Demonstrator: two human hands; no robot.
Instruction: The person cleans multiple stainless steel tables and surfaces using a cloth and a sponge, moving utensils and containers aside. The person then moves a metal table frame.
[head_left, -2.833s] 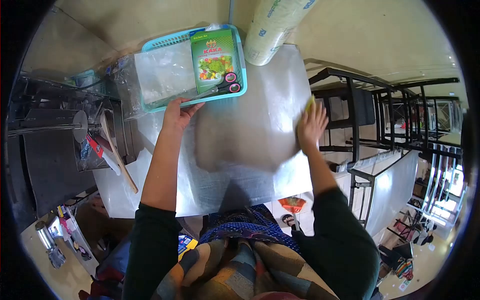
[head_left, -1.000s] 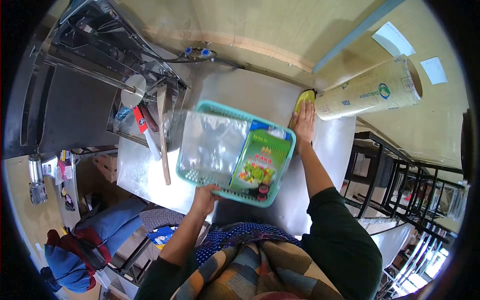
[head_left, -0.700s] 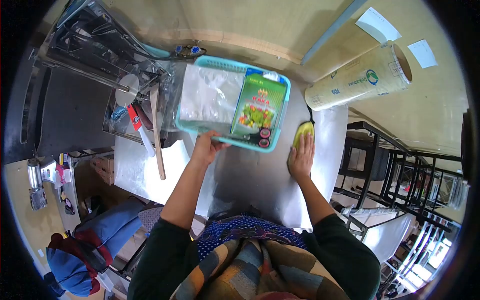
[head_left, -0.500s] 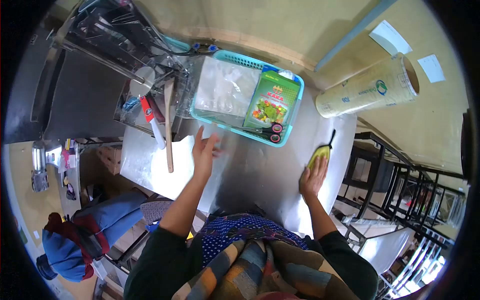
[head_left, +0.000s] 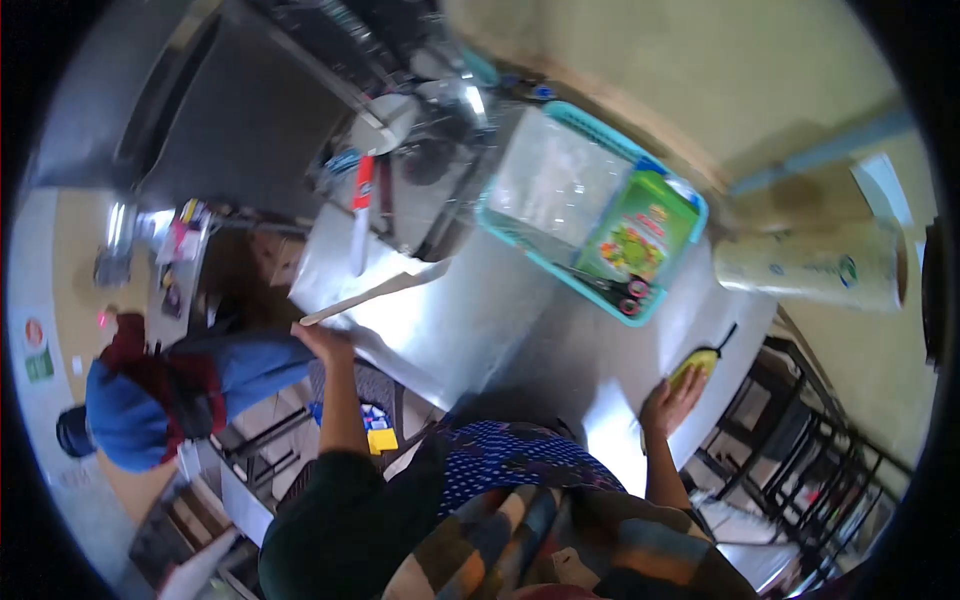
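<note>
My left hand (head_left: 328, 345) is at the left edge of the metal table (head_left: 430, 340), its fingers at the end of a long wooden spatula (head_left: 375, 293). The spatula slants across the tabletop, its far end towards the dark tray area. On the right side my right hand (head_left: 672, 405) is laid over a yellow-green cloth (head_left: 693, 368) with a black loop, fingers pressed onto it. A knife with a red handle (head_left: 363, 185) points towards me beyond the spatula.
A turquoise basket (head_left: 530, 252) holds clear plastic bags (head_left: 560, 180), a green packet (head_left: 645, 230) and scissors (head_left: 630, 297). A large roll of plastic film (head_left: 810, 265) lies at the right. Metal equipment (head_left: 225, 130) stands at back left. A chair with a blue and maroon garment (head_left: 150, 400) is at left.
The view has turned. My left hand has gone left and taken the spatula's end, and the spatula has swung away from the knife. My right hand stays on the cloth, nearer the table's front.
</note>
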